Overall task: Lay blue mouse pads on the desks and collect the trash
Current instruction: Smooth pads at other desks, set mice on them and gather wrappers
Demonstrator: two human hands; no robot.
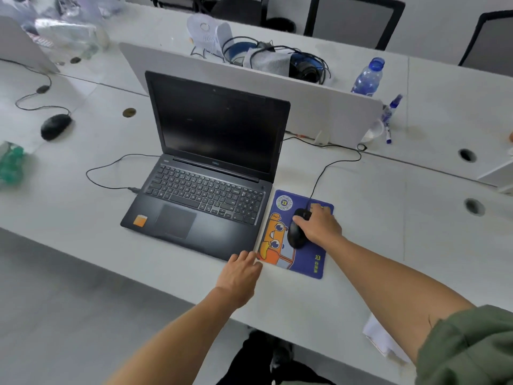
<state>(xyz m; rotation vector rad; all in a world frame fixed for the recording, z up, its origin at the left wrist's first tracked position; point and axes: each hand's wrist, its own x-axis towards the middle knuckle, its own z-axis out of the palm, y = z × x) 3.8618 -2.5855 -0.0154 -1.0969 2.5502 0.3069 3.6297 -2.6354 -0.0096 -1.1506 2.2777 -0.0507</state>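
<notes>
Near the front edge of the surface (388,245), just right of an open laptop (211,173), lies the blue mouse pad (279,237), printed with an orange cartoon figure and a round code. Its left edge runs alongside the laptop's right side. A black mouse (294,233) sits on the pad, and the right hand (320,226) covers it from the right, fingers (319,211) curled over its back and grasping it. The mouse's cable (333,165) loops away toward the white divider panel (277,87) that stands behind the laptop.

The left hand (238,275) is released, fingers stretched out flat, the tips at the pad's near left corner beside the laptop's front right corner; whether they press on the pad I cannot tell. A green sleeve (466,348) shows on the right arm.

A white sheet of paper (380,337) lies at the front edge to the right. Toward the left edge are a second black mouse (55,126) with its cable and a green wrapped item (11,165). Past the divider's right end lie blue markers (390,118), and behind the divider stand a water bottle (367,77), a tangle of headphones and cables (302,65), and a small white fan (208,31).
</notes>
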